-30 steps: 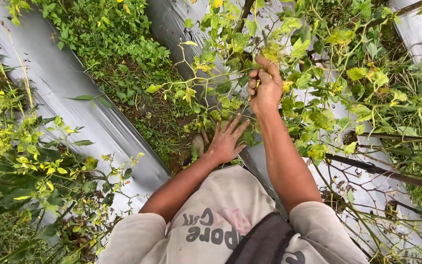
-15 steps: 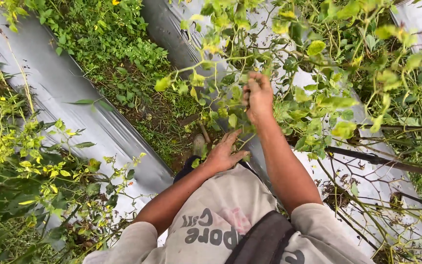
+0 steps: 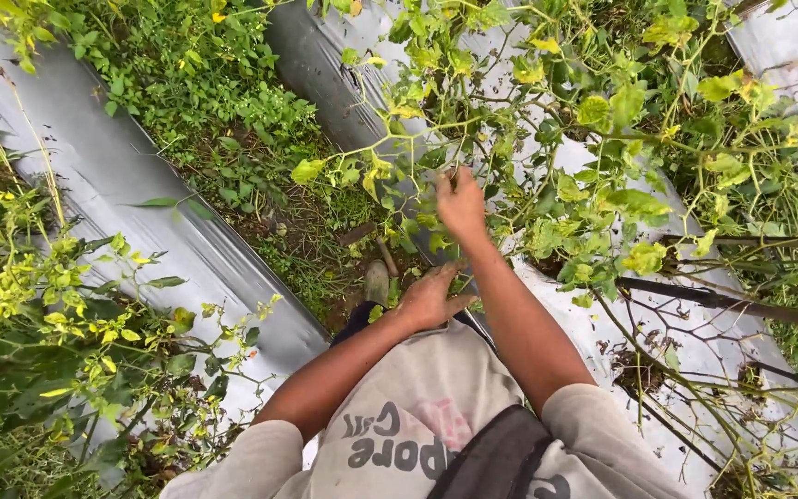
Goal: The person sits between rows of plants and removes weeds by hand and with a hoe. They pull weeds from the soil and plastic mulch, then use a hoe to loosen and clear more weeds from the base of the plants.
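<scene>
A leafy plant (image 3: 547,139) with thin green stems and yellowing leaves sprawls over the silver plastic mulch (image 3: 325,55) of a raised bed. My right hand (image 3: 461,203) is closed around one of its stems at the middle of the view, arm stretched forward. Lower down, my left hand (image 3: 429,298) has its fingers curled in among stems and leaves near the edge of the mulch; what it grips is hidden by foliage. My grey shirt and a dark strap fill the bottom centre.
A second mulch-covered bed (image 3: 113,185) runs along the left with yellow-green plants (image 3: 39,305) on it. A weedy soil furrow (image 3: 260,166) lies between the beds, my foot (image 3: 376,282) in it. Dark bare stalks (image 3: 722,300) cross the right side.
My right hand has drawn back toward me and to the left with the stem, bending the plant over. My left hand went from spread fingers to curled fingers in the foliage.
</scene>
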